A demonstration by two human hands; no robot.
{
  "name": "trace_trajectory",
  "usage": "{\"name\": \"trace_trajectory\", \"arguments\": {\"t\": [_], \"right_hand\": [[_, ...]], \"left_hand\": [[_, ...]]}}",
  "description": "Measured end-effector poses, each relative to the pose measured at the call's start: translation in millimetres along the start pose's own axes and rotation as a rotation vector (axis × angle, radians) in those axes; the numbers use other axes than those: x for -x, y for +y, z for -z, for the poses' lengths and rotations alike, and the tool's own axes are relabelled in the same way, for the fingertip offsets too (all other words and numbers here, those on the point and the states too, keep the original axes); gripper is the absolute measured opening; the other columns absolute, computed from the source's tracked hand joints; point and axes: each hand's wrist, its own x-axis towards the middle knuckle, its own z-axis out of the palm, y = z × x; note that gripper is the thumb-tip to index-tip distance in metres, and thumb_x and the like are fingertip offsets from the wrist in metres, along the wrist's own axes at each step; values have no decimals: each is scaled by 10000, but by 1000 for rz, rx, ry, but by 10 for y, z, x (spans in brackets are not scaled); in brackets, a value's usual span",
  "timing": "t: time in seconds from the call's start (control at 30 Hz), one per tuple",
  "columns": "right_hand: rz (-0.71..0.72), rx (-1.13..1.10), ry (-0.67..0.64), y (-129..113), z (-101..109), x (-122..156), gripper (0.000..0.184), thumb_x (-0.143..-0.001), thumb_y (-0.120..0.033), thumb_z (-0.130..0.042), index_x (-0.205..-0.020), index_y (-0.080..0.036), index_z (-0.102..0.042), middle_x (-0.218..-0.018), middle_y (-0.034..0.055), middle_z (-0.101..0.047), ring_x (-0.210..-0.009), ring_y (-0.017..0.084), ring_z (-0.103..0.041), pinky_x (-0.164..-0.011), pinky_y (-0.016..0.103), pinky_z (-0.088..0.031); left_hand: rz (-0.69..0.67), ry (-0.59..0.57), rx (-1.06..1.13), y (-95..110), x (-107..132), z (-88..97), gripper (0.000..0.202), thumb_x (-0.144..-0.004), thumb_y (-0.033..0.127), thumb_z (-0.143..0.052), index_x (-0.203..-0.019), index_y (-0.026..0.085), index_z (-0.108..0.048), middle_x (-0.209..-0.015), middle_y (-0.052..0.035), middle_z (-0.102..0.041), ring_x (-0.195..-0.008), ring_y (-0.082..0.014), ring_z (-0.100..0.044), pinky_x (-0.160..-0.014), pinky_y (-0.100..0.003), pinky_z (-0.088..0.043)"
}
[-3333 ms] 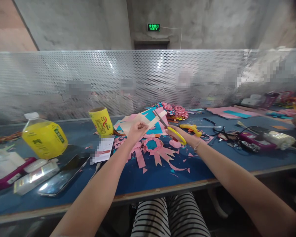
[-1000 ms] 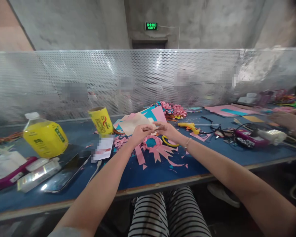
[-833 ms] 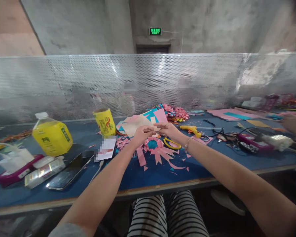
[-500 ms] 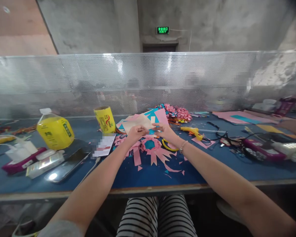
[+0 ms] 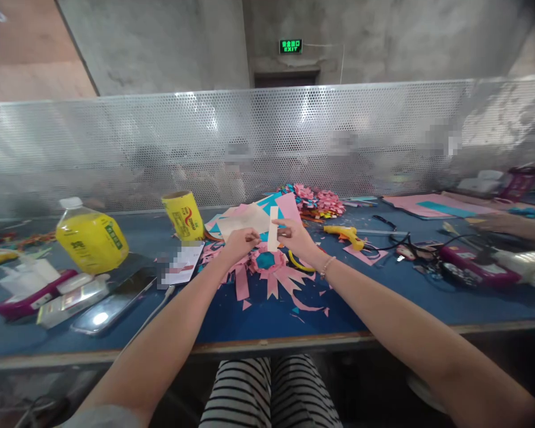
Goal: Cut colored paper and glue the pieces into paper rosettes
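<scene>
My left hand [image 5: 238,244] pinches the near edge of a beige sheet of paper [image 5: 244,220] held above the table. My right hand [image 5: 296,238] pinches a narrow pale paper strip [image 5: 273,228] that stands upright beside the sheet. Under both hands lies a pink paper rosette with a teal centre [image 5: 266,261] among pink scraps. Yellow-handled scissors [image 5: 299,263] lie on the blue table [image 5: 258,318] just right of the rosette, partly hidden by my right wrist.
A yellow drink bottle [image 5: 90,239], a yellow tape roll [image 5: 183,215], a phone [image 5: 110,308] and packets lie to the left. A yellow glue gun [image 5: 346,232], cables and a pile of paper flowers [image 5: 316,202] sit right. Another person's arm [image 5: 515,224] rests far right. A perforated metal screen [image 5: 160,142] backs the table.
The scissors went from my right hand onto the table. My right hand then took the cut strip and pulled it away from the beige sheet, which stays in my left hand.
</scene>
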Motion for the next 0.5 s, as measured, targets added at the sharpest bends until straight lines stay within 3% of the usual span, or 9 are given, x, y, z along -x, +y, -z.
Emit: {"name": "trace_trajectory", "arguments": {"t": [0.17,0.33,0.5], "right_hand": [[-78,-128,37,-2,-65,52,394,-609,-168,-559,-1003,-164,-550,-785,16,-626,-709,118,-599,-683,260,-493],[-59,47,100,-35,-38,63,270,-632,-340,-602,-827,-155,-585,-730,13,-596,-672,121,-545,-625,252,-449],[-11,242,119,-78,8,68,248,-683,-394,-544,-601,-166,-494,-572,-25,-484,-563,97,-438,-547,229,-370]], "left_hand": [[-139,-96,-137,-33,-14,13,109,-658,254,-555,-631,197,-644,-602,6,-636,-550,-125,-539,-550,-217,-376],[-166,-118,-204,27,2,15,122,-685,262,-551,-625,197,-634,-594,4,-613,-551,-127,-516,-535,-213,-343],[-252,-134,-327,104,11,-16,205,-743,292,-518,-570,192,-563,-565,-5,-556,-539,-131,-482,-524,-226,-314]]}}
